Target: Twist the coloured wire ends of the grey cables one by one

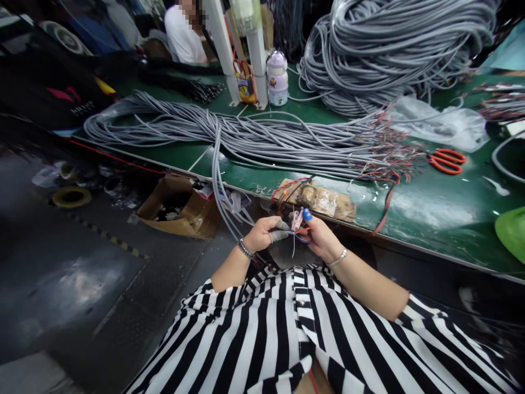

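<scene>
My left hand (266, 233) is closed in a fist around the end of a grey cable (223, 202) that hangs down from the green table (430, 213). My right hand (320, 236), with a blue cover on one fingertip, pinches thin coloured wires (296, 223) that stick out of that cable end. Both hands meet just below the table's front edge, over my striped shirt. A small wooden block (324, 201) wrapped in tape lies on the table edge right above them.
Long bundles of grey cable (229, 134) lie across the table, with a big coil (394, 49) at the back. Orange scissors (447, 161), a plastic bag (443, 126), a bottle (278, 78) and white posts stand further back. A cardboard box (180, 208) sits on the floor. Another person (184, 33) sits behind.
</scene>
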The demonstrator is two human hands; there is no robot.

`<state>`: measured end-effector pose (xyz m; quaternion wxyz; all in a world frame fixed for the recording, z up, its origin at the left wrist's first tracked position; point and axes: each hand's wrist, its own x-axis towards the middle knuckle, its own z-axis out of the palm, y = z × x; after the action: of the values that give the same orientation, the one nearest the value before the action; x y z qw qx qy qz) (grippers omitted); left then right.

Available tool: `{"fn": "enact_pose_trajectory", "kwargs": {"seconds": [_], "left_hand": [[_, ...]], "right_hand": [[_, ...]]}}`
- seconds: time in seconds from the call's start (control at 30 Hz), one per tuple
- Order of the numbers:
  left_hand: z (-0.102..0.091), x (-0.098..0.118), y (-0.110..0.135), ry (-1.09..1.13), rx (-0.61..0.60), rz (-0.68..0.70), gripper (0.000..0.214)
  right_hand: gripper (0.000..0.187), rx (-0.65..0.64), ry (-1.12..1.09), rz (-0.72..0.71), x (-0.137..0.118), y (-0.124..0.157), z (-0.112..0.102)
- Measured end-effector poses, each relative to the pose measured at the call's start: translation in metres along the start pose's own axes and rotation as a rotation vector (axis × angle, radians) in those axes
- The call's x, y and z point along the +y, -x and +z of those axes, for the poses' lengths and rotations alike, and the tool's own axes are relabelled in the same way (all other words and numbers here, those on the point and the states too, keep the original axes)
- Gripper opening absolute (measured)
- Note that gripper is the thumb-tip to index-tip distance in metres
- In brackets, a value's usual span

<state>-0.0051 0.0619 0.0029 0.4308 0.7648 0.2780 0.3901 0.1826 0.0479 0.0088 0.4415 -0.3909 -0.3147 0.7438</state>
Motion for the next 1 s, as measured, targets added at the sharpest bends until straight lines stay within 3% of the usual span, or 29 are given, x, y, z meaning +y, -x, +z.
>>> {"fn": "enact_pose_trajectory", "kwargs": {"seconds": [0.2, 0.43, 0.57, 0.63, 0.7, 0.77, 0.87, 0.93, 1.0], "left_hand": [[-0.002, 0.010, 0.014, 0.063, -0.074, 0.007, 0.023], [-0.014, 0.024, 0.058, -0.046, -0.189, -0.047, 0.018], [-0.027, 0.017, 0.095, -0.374, -0.161, -0.283, 0.016], [-0.033, 0.011, 0.114, -0.626, -0.177, -0.472, 0.012], [-0.036, 0.007, 0.132, -0.848, -0.293, -0.653, 0.017], [-0.038, 0.005, 0.147, -0.974, -0.415, -0.783, 0.025], [-0.036, 0.010, 0.159, -1.019, -0.465, -0.846, 0.029], [-0.033, 0.018, 0.161, -1.021, -0.451, -0.832, 0.026], [-0.029, 0.027, 0.160, -1.034, -0.429, -0.811, 0.025]], "right_hand": [[0.061, 0.031, -0.100, 0.104, 0.006, 0.002, -0.008], [0.055, 0.096, -0.027, 0.143, 0.010, 0.007, -0.029], [0.047, 0.035, 0.275, 0.056, 0.005, 0.018, -0.036], [0.040, -0.039, 0.507, -0.080, -0.003, 0.028, -0.039], [0.033, -0.082, 0.712, -0.288, -0.017, 0.040, -0.042], [0.026, -0.012, 0.911, -0.524, -0.034, 0.052, -0.050], [0.020, 0.302, 1.138, -0.824, -0.059, 0.064, -0.071], [0.020, 0.486, 1.239, -0.826, -0.072, 0.063, -0.087], [0.020, 0.528, 1.250, -0.703, -0.080, 0.059, -0.100]]}}
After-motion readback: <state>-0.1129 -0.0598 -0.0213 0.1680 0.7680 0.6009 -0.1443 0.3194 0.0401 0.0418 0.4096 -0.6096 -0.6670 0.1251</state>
